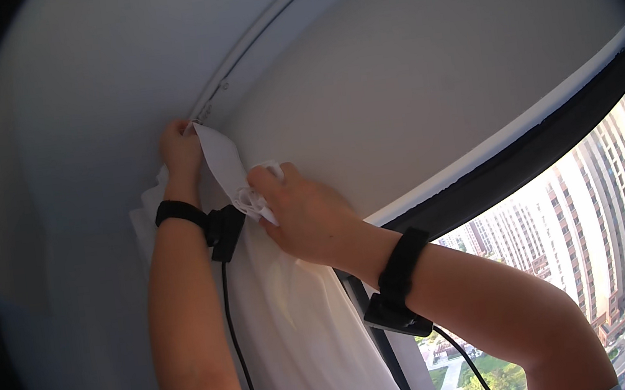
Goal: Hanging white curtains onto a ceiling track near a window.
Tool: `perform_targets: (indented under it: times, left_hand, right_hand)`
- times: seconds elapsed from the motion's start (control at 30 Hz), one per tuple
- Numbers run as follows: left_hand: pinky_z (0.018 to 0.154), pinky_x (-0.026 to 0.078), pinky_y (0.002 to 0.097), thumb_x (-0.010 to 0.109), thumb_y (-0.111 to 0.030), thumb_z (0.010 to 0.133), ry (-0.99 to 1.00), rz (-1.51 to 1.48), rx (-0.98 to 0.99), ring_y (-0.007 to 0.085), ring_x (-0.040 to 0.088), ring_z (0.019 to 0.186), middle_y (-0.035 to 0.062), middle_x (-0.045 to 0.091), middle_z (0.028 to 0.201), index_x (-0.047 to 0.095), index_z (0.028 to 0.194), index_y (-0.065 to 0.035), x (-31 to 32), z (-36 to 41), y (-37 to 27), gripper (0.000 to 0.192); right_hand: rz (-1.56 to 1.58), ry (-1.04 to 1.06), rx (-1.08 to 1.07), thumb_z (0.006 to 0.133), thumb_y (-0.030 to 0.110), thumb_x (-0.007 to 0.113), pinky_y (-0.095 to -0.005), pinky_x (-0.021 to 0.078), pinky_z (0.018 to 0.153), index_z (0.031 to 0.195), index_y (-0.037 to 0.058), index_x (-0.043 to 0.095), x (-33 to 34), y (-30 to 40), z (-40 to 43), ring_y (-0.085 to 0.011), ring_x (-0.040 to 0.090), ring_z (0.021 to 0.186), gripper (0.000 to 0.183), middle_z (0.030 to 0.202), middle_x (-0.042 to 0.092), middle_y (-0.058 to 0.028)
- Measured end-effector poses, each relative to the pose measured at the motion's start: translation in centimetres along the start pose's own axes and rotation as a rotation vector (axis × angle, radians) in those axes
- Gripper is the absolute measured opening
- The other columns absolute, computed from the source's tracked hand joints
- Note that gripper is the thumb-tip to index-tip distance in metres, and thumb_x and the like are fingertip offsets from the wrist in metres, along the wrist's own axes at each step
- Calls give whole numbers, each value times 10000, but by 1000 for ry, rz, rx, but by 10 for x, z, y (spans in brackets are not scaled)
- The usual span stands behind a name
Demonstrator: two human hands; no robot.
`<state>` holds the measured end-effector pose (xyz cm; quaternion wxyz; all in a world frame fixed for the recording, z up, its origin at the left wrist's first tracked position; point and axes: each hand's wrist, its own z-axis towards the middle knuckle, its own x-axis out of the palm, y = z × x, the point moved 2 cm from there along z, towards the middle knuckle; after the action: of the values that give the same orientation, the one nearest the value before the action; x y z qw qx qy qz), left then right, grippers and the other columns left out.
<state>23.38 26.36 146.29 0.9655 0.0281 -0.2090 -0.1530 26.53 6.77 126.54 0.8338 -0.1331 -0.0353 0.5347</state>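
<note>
A white sheer curtain [298, 323] hangs beside the window, its gathered top edge raised toward a curtain track [251, 37] on the ceiling. My left hand [181, 146] is up at the near end of the track, fingers closed on the corner of the white heading tape [218, 151]. Small hooks or gliders [203, 112] show in the track just beyond those fingers. Lower and to the right, my right hand [303, 213] grips a bunched part of the curtain's top edge, where folds of the tape stick out between the fingers. The tape spans slack between both hands.
A dark-framed window [478, 182] is at the right, with tall buildings, greenery and a road far below. A pale wall [393, 87] rises above it. Black straps with small devices sit on both wrists, and their black cables [237, 342] hang down.
</note>
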Motion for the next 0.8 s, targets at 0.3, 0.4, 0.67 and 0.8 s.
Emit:
perform_targets:
  times: [0.3,0.4,0.67,0.8]
  left_hand:
    - [835,485,387,661,-163,803,121,28,-88,331,631,1001,181,663,1003,635,1039,-7,3,-5,4,284]
    - [837,491,380,654,-164,810,151,254,-45,322,632,980,177,654,1032,624,1044,-5,-2,-8,10,284]
    - [724,523,356,680,-179,823,111,5,-183,257,649,830,142,639,938,609,986,-3,-1,-5,11,251]
    - [581,516,330,654,-187,864,-65,-205,-110,203,634,698,110,625,829,597,936,-14,1,-7,7,196]
  right_hand:
    - [14,31,-7,824,96,641,-437,532,732,1205,76,446,0,-1,1,-391,639,878,429,1068,551,-209]
    - [30,78,42,838,118,649,-435,523,762,1209,79,447,-6,-10,5,-382,636,896,425,1070,561,-196]
    - [76,40,34,863,151,633,-435,487,762,1122,99,451,-16,-31,2,-373,615,875,321,1026,588,-174]
    - [38,43,29,859,143,636,-438,514,731,1142,67,454,-16,-23,4,-378,632,856,345,1012,581,-188]
